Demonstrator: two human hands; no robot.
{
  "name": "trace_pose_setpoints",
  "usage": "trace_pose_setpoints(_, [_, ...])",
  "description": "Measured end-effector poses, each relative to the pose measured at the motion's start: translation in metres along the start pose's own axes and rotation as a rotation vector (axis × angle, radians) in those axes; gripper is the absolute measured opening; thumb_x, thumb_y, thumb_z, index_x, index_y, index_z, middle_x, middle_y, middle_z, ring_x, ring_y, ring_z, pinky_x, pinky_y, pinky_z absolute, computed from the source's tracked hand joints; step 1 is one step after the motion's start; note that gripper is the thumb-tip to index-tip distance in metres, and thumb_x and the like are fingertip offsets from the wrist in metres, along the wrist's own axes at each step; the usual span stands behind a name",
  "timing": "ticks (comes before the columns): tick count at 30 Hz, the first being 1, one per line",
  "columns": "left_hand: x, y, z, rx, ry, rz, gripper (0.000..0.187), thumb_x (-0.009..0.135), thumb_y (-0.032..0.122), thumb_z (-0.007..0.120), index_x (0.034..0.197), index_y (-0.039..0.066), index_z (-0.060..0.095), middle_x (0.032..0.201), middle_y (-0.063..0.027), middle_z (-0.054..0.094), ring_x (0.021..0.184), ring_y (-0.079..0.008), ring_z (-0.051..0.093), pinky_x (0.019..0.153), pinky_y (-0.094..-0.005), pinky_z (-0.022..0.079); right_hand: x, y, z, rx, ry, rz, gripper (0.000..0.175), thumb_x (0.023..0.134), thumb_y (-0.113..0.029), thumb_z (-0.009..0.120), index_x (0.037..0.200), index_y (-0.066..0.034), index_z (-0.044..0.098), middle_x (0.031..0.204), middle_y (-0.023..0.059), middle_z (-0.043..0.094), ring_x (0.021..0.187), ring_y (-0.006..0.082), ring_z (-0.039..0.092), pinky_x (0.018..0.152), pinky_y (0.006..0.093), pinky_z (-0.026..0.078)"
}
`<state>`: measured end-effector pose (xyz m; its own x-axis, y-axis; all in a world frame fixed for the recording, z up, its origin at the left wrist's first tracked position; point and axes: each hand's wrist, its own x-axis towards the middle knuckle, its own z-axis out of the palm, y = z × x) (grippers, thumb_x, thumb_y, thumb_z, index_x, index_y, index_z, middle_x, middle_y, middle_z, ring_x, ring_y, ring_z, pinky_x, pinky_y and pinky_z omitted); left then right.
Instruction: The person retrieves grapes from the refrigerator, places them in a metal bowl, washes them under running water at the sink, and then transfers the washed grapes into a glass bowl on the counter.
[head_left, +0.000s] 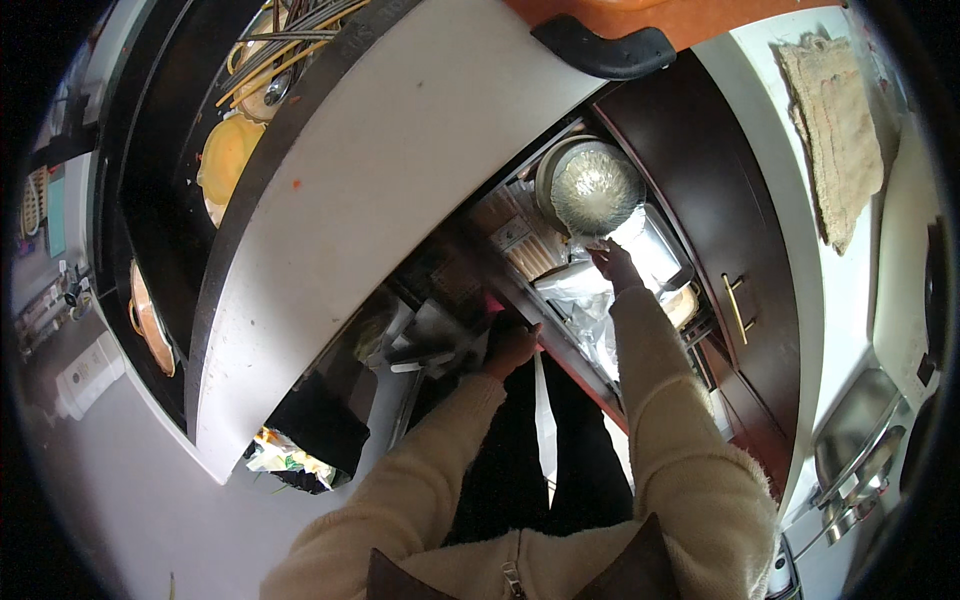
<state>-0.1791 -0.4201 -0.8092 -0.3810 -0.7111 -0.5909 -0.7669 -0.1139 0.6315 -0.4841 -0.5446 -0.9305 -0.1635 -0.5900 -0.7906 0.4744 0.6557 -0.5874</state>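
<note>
Before me a drawer (564, 352) stands pulled out from under the counter. My right hand (613, 264) reaches into it, its fingers at the lower edge of a round, shiny bowl-like thing (598, 187); whether they grip it is too small to tell. Crumpled clear plastic (589, 307) lies under and beside that hand, with a metal tray (660, 247) to its right. My left hand (516, 349) is at the drawer's near left edge, fingers bent; its exact hold on the edge is unclear.
A pale counter with a black corner guard (604, 49) runs above on the left. Black bags (319, 427) with rubbish sit low at left. A dark cabinet door with a brass handle (736, 309) is at right. A folded cloth (832, 139) and metal pans (859, 435) lie on the right counter.
</note>
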Motion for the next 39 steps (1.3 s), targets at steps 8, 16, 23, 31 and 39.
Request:
trace_pose_setpoints(8, [-0.001, 0.031, -0.050, -0.036, -0.240, -0.214, 0.056, 0.109, 0.046, 0.040, 0.093, -0.001, 0.067, 0.077, -0.0232, 0.065, 0.071, -0.0389, 0.062, 0.064, -0.0524, 0.048, -0.027, -0.020, 0.057, 0.382, 0.227, 0.143, 0.025, 0.096, -0.011, 0.061, 0.106, 0.0117, 0.061, 0.100, 0.0263, 0.071, 0.090, 0.0386, 0.072, 0.085, 0.0495, 0.063])
trace_pose_setpoints(16, [0.007, 0.058, -0.077, -0.653, -0.001, -0.406, 0.049, 0.107, 0.046, 0.047, 0.133, 0.005, 0.052, 0.107, -0.0147, 0.066, 0.076, -0.0254, 0.069, 0.065, -0.0420, 0.055, -0.175, -0.045, 0.051, -0.344, 0.058, 0.088, 0.027, 0.092, -0.028, 0.066, 0.088, -0.0019, 0.069, 0.082, 0.0121, 0.072, 0.074, 0.0249, 0.070, 0.070, 0.0406, 0.056])
trace_pose_setpoints(23, [-0.104, 0.184, -0.239, -1.054, -0.117, -0.501, 0.072, 0.101, 0.047, 0.060, 0.154, 0.004, 0.039, 0.124, -0.0140, 0.069, 0.099, -0.0253, 0.072, 0.091, -0.0394, 0.056, -0.426, -0.138, 0.088, -0.182, -0.011, 0.223, 0.023, 0.098, -0.016, 0.058, 0.087, 0.0023, 0.068, 0.074, 0.0135, 0.071, 0.063, 0.0230, 0.071, 0.058, 0.0363, 0.059])
trace_pose_setpoints(31, [-0.175, 0.240, -0.320, -1.061, -0.274, -0.348, 0.051, 0.097, 0.013, 0.069, 0.142, 0.000, 0.052, 0.113, -0.0194, 0.072, 0.103, -0.0286, 0.073, 0.090, -0.0378, 0.058, -0.534, -0.211, 0.099, -0.300, -0.141, 0.066, 0.035, 0.105, -0.034, 0.058, 0.099, -0.0003, 0.068, 0.082, 0.0091, 0.073, 0.071, 0.0199, 0.073, 0.062, 0.0327, 0.060])
trace_pose_setpoints(39, [-0.169, 0.325, -0.404, -0.845, -0.236, -0.106, 0.038, 0.098, 0.003, 0.062, 0.134, -0.005, 0.057, 0.103, -0.0202, 0.074, 0.090, -0.0296, 0.075, 0.084, -0.0377, 0.059, -0.599, -0.298, 0.035, 0.215, 0.071, -0.244, 0.045, 0.106, -0.037, 0.056, 0.133, -0.0009, 0.053, 0.119, 0.0162, 0.067, 0.103, 0.0258, 0.071, 0.089, 0.0378, 0.060])
